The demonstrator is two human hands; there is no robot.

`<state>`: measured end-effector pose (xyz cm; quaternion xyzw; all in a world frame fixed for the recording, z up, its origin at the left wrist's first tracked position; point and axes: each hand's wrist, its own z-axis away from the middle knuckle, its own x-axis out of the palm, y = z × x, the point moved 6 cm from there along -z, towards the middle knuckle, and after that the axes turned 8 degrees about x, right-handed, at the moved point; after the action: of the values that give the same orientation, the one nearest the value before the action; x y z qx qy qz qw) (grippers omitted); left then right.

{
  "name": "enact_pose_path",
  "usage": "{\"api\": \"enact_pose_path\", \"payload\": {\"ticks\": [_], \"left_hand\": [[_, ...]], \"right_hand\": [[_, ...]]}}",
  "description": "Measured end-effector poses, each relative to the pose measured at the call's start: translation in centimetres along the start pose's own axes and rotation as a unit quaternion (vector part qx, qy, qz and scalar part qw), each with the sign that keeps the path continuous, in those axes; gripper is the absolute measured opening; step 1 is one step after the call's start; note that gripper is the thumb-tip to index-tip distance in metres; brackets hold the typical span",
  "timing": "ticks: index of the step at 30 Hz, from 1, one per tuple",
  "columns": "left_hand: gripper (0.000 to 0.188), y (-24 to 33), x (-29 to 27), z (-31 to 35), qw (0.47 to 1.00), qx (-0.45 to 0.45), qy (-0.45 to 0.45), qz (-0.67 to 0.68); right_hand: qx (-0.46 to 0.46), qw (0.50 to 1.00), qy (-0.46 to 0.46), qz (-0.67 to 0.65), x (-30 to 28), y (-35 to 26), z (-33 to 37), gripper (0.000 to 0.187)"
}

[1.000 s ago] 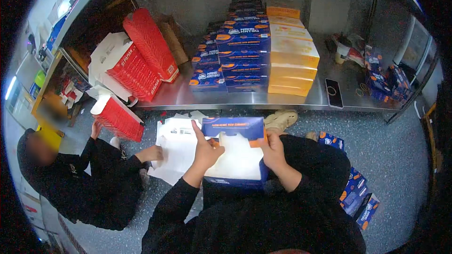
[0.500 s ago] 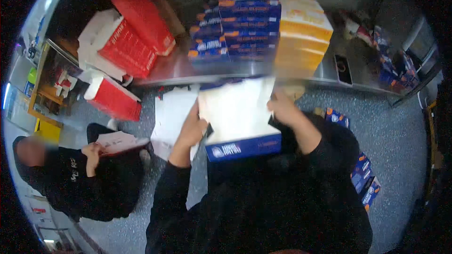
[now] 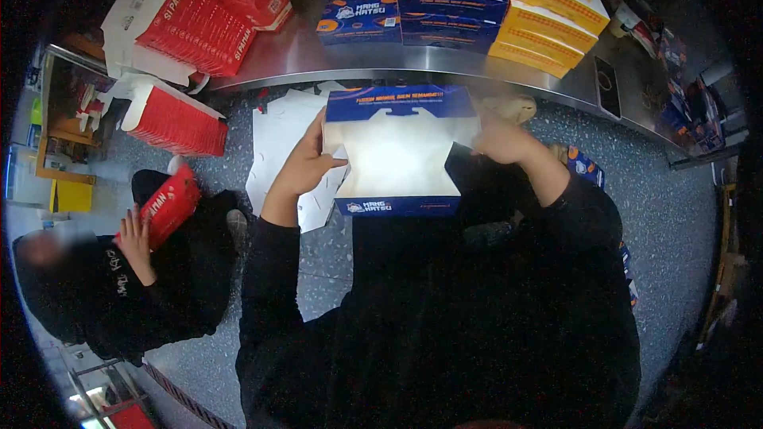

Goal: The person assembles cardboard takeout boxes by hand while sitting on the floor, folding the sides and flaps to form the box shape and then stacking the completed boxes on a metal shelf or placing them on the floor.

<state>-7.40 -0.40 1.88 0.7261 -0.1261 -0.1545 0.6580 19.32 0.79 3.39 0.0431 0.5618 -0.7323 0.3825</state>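
**Left hand and right hand hold opposite ends of an open dark-blue paperboard box**

Our left hand (image 3: pixel 300 167) is curled round the left end of the dark-blue paperboard box (image 3: pixel 397 147), its thumb reaching across the near-left corner. Our right hand (image 3: pixel 506 141) is closed in at the right end; its fingertips are blurred, so we cannot tell exactly how they sit on the wall. The box, orange-printed outside and white inside, is held above the floor, just our side of the near edge of the stainless-steel surface (image 3: pixel 445 59).

It lies directly between our hands, long axis running left to right, roughly along that near edge, with neither hand clearly nearer. Its far panel stands up, while gaps show at both near corners, between the end walls and the near wall.

On the surface, stacked dark-blue boxes (image 3: pixel 453 4) and yellow-and-white boxes (image 3: pixel 548 20) stand by the near edge, nested red cartons (image 3: pixel 195 28) lean toward the left end, and a black phone (image 3: pixel 607 87) lies at the near edge, right of the stacks. White paperboard sheets (image 3: pixel 270 143) lie beside our left hand. Left of us sits a co-worker (image 3: pixel 183 294) with a red carton (image 3: pixel 172 205).
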Motion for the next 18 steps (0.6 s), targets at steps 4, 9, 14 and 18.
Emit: {"api": "enact_pose_path", "payload": {"ticks": [4, 9, 14, 18], "left_hand": [[0.058, -1.0, 0.0, 0.6, 0.955, 0.101, -0.036, -0.278], [0.047, -3.2, -0.6, 0.8, 0.969, 0.080, -0.039, -0.231], [0.059, -4.9, -0.3, 1.1, 0.957, 0.163, -0.046, -0.237], [0.068, -6.4, -0.2, 1.7, 0.944, 0.212, -0.064, -0.243]], "right_hand": [[-0.142, 0.981, 0.088, 0.101, 2.2, 3.0, -1.5, 0.049], [-0.159, 0.981, 0.075, 0.085, 4.1, 4.5, -2.5, 0.045], [-0.170, 0.981, 0.086, -0.015, 6.3, 7.5, -3.8, 0.052], [-0.198, 0.972, 0.100, -0.081, 7.5, 8.7, -4.2, 0.058]]}}
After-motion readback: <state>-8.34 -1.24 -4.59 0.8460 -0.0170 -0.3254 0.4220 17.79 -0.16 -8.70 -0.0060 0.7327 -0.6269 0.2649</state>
